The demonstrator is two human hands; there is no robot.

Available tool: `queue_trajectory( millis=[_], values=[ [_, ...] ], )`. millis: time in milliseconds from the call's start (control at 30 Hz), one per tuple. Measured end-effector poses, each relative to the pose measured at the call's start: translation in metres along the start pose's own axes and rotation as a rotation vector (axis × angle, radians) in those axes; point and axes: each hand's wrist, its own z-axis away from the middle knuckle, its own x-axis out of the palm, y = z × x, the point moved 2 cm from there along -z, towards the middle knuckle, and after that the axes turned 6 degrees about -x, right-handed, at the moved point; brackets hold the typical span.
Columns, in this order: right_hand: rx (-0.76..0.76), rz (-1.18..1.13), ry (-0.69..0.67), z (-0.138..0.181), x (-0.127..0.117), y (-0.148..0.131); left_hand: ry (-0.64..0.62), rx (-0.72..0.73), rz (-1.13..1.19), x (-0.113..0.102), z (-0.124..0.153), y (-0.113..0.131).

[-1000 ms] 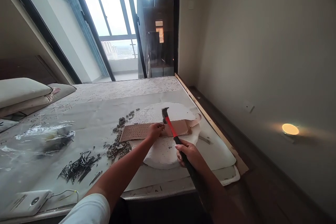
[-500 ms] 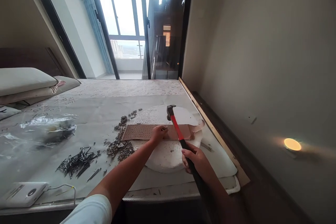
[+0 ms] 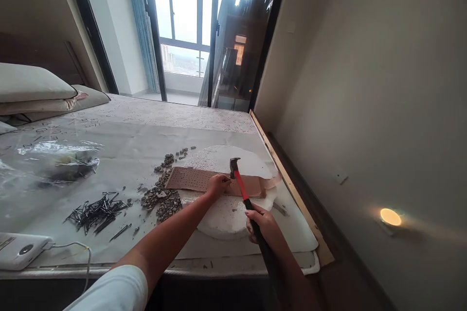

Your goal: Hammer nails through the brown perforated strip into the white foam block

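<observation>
My left hand [image 3: 218, 185] rests on a brown strip [image 3: 193, 178] with rows of small holes in its left part. Its thumb and fingers pinch a nail, mostly hidden now; the plain right part of the strip lies beneath. My right hand [image 3: 263, 224] grips a claw hammer [image 3: 240, 183] by its black and red handle. The hammer head is right beside the left fingertips, over the pinched nail; whether it touches cannot be made out. Under the strip is a white round slab [image 3: 222, 218], crumbly on top.
Grey gravel [image 3: 166, 201] lies along the slab's left side. Further left are a heap of nails [image 3: 97, 211], a clear plastic bag [image 3: 58, 160] and a white power bank [image 3: 24, 251] with a cable. A wooden rail [image 3: 288, 184] edges the bed's right side, near the wall.
The hammer head has come down toward the left fingertips. My left hand keeps its pinch on the strip. The whole view has tilted and shifted slightly.
</observation>
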Motion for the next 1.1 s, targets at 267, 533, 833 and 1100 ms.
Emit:
queue_trajectory(
  millis=[267,533,833,1100],
  values=[
    [-0.006,-0.002,0.001,0.001,0.001,0.000,0.015,0.002,-0.004,0.002,0.000,-0.001],
    [-0.040,0.024,-0.009,0.006,0.007,0.000,-0.010,-0.002,-0.071,0.003,0.002,-0.002],
    [-0.073,0.010,-0.018,0.010,0.007,0.004,0.005,0.016,-0.067,0.006,0.003,-0.004],
    [-0.092,-0.030,-0.014,0.005,0.001,0.007,0.018,0.016,-0.085,0.008,0.002,-0.007]
  ],
)
